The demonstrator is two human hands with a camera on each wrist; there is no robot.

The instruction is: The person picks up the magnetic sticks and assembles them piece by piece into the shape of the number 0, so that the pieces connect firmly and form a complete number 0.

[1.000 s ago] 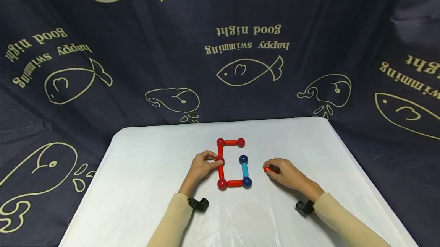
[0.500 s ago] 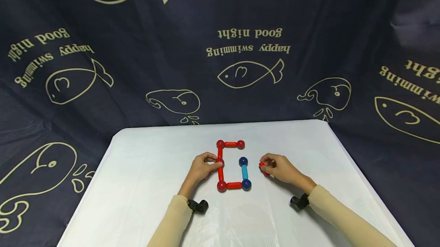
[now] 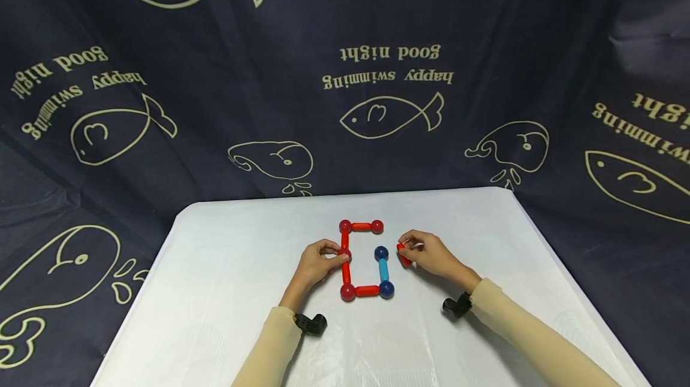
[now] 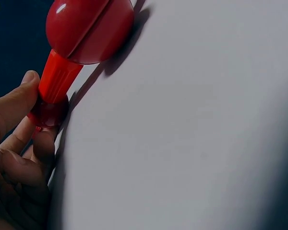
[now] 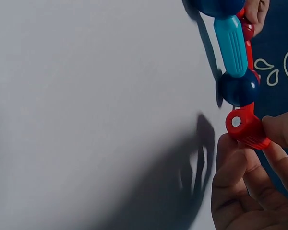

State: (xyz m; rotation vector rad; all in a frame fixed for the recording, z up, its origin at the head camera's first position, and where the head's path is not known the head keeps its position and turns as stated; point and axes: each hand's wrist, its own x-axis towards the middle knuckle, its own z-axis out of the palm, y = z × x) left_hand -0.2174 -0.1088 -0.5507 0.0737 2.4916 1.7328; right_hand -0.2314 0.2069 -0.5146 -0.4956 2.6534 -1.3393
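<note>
My left hand [image 3: 318,261] pinches the middle red ball [image 3: 345,255] on the left side of a figure made of magnetic rods and balls. In the left wrist view, a red rod [image 4: 60,79] joins that ball to a larger-looking red ball [image 4: 90,28] nearer the camera. Between thumb and fingers, my right hand [image 3: 433,253] holds a loose red magnetic rod [image 3: 405,256], tilted, just right of the upper dark blue ball [image 3: 381,253]. The right wrist view shows the rod's round silvery end; whether it touches the ball I cannot tell.
A light blue rod [image 3: 384,270] links the upper blue ball to a lower blue ball [image 3: 387,289]. A red rod [image 3: 361,227] and red ball [image 3: 377,227] form the top arm. Everything lies on a white-covered table [image 3: 237,243] before a dark printed cloth [image 3: 377,165].
My right hand has moved left and slightly away from me, bringing the red rod beside the upper blue ball. The left hand keeps its hold on the middle red ball.
</note>
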